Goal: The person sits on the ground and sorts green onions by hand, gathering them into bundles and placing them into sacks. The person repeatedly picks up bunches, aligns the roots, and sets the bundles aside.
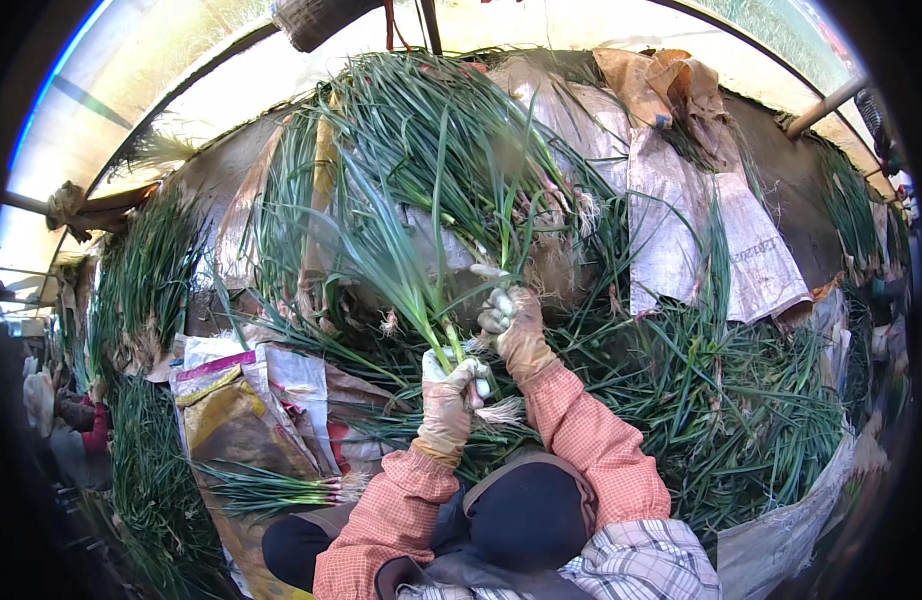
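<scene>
My left hand (444, 405), in a pale, soiled glove, grips a few spring onions (414, 296) near their base. Their long green leaves fan up and away from me, while white roots (500, 411) stick out below the fist. Just above and to the right is my gloved right hand (517, 330), fingers curled and one finger pointing left. A green stem passes close to that finger; whether the hand holds it is hidden. Beyond both hands, a large heap of spring onions (431, 142) lies on a raised bank, with bulbs and roots towards me.
A small bunch of spring onions (281, 487) rests on woven sacks (221, 420) at my left. Loose green leaves (738, 412) cover the ground at right. Pale sacking (671, 225) drapes the bank. Another person (78, 435) sits far left. A wooden pole (828, 109) juts in at upper right.
</scene>
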`<act>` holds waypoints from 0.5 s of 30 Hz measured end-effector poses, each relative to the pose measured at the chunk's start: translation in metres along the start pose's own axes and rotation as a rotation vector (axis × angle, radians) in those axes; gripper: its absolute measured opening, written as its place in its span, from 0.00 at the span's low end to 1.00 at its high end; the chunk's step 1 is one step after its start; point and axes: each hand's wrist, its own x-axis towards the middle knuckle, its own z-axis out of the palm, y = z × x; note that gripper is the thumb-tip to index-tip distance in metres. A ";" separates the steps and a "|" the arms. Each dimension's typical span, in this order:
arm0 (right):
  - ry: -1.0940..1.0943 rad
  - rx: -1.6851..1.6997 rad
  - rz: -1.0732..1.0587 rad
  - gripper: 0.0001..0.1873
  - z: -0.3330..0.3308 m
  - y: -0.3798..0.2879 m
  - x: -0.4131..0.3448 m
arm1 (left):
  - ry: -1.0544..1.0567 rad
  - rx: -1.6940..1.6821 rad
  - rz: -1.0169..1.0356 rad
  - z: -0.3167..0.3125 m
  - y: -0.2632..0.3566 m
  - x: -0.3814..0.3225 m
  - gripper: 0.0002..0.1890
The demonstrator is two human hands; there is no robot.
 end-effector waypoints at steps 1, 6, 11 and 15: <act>0.057 0.030 -0.135 0.19 0.006 -0.016 0.003 | -0.042 -0.057 0.024 -0.001 0.004 -0.003 0.13; 0.043 -0.663 0.516 0.17 0.012 -0.003 -0.012 | -0.426 -0.219 -0.364 -0.019 0.012 -0.011 0.16; -0.001 -0.479 0.022 0.10 -0.003 0.051 -0.022 | -0.022 0.152 -0.223 -0.019 -0.003 0.007 0.14; -0.109 -0.158 0.060 0.18 0.012 0.023 -0.025 | 0.079 0.122 -0.136 0.000 -0.007 0.012 0.12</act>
